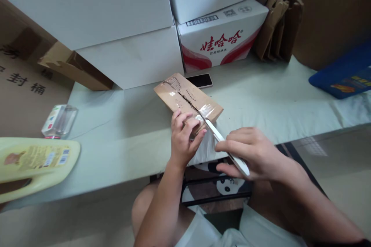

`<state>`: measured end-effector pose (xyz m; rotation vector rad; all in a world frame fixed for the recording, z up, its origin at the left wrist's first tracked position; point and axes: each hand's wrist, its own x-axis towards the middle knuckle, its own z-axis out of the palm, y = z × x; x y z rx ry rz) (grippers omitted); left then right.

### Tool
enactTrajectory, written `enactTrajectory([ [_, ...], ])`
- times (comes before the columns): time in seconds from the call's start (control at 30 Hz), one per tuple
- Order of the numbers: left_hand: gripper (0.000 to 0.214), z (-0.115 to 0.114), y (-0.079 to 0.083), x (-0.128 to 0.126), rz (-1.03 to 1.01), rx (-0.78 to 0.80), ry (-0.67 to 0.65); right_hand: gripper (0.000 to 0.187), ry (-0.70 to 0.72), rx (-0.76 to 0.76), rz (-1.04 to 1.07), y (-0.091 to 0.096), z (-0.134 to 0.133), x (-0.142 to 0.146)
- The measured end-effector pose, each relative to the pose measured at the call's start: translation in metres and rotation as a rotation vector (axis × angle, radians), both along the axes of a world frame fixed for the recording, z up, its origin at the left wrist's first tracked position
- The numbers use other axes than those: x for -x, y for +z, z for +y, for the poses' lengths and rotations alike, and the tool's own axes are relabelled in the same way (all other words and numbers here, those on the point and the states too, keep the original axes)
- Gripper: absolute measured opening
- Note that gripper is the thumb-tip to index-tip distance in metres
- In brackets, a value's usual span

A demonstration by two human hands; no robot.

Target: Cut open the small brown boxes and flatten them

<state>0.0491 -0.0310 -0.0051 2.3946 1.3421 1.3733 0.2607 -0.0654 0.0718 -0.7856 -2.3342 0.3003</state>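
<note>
A small brown cardboard box (199,95) lies at an angle on the covered table, with clear tape and dark marks on its top. A dark slit or seam runs lengthwise across that face. My left hand (183,139) grips the near side of the box, fingers bent over the top edge and thumb lower down. In my right hand (256,154) is a white utility knife (216,132), held with the fingers wrapped over its handle. The knife's tip meets the near right end of the seam; its blade is hard to make out there.
Behind the box lie a phone (200,80) and a white and red carton (220,42). Large white boxes (133,58) stand at the back left. A yellow bottle (43,166) and a clear plastic pack (60,120) are left; folded cardboard (278,23) and a blue container (342,75) right.
</note>
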Motion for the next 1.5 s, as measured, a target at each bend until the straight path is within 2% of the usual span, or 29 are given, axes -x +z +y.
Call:
enactTrajectory([
  [0.07,0.020,0.000,-0.001,0.000,0.002,-0.007,0.007,0.013,-0.049,-0.037,0.008,-0.003,0.002,0.000],
  [0.17,0.021,0.001,-0.002,0.000,-0.004,-0.032,0.015,0.021,-0.145,-0.077,-0.019,-0.007,0.004,0.001],
  [0.37,0.028,0.001,-0.003,0.000,-0.012,-0.026,-0.001,0.017,-0.101,-0.036,0.008,-0.009,0.005,0.003],
  [0.5,0.029,0.000,-0.001,0.001,0.004,-0.028,0.010,0.006,-0.168,-0.106,0.040,-0.010,0.002,0.005],
  [0.77,0.028,0.001,0.001,0.000,0.020,-0.010,0.026,0.013,-0.275,-0.135,0.117,-0.016,-0.001,0.016],
  [0.9,0.027,0.000,0.001,0.000,0.031,-0.017,0.023,0.012,-0.277,-0.190,0.142,-0.016,-0.003,0.018],
  [1.1,0.029,-0.001,0.000,0.000,0.043,0.005,0.027,0.018,-0.308,-0.138,0.164,-0.015,-0.004,0.019],
  [1.3,0.028,-0.001,0.000,0.000,0.040,-0.011,0.021,0.023,-0.334,-0.156,0.212,-0.011,-0.009,0.022],
  [1.4,0.027,0.000,0.000,0.000,0.029,-0.021,0.018,0.021,-0.396,-0.092,0.259,-0.008,-0.010,0.021],
  [1.5,0.027,0.001,-0.002,0.000,0.010,-0.030,0.017,0.015,-0.368,-0.096,0.294,-0.014,-0.009,0.015],
])
